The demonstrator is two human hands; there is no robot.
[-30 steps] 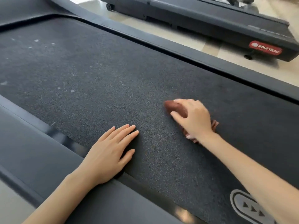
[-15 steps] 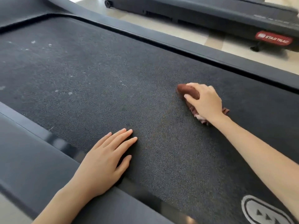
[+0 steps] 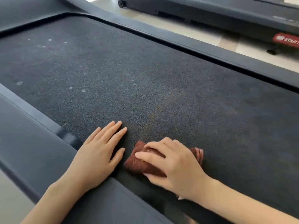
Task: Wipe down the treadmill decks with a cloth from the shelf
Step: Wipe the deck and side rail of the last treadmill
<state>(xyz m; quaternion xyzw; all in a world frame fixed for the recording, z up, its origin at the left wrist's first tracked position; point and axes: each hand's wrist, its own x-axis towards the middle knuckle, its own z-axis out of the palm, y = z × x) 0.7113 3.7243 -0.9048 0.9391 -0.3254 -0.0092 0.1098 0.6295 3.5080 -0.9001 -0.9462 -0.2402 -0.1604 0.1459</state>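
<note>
A dark textured treadmill belt fills most of the view, with pale specks of dirt toward its far left. A folded brown cloth lies on the belt near its front edge. My right hand lies on top of the cloth with fingers curled over it, holding it against the belt. My left hand rests flat with straight fingers, partly on the belt and partly on the near side rail, just left of the cloth.
The far side rail runs diagonally behind the belt. Beyond it is a strip of light floor and a second black treadmill with a red brand label at the top right.
My right hand has dragged the cloth from the far middle of the belt back toward the near edge, ending beside my left hand. The left hand stayed planted.
</note>
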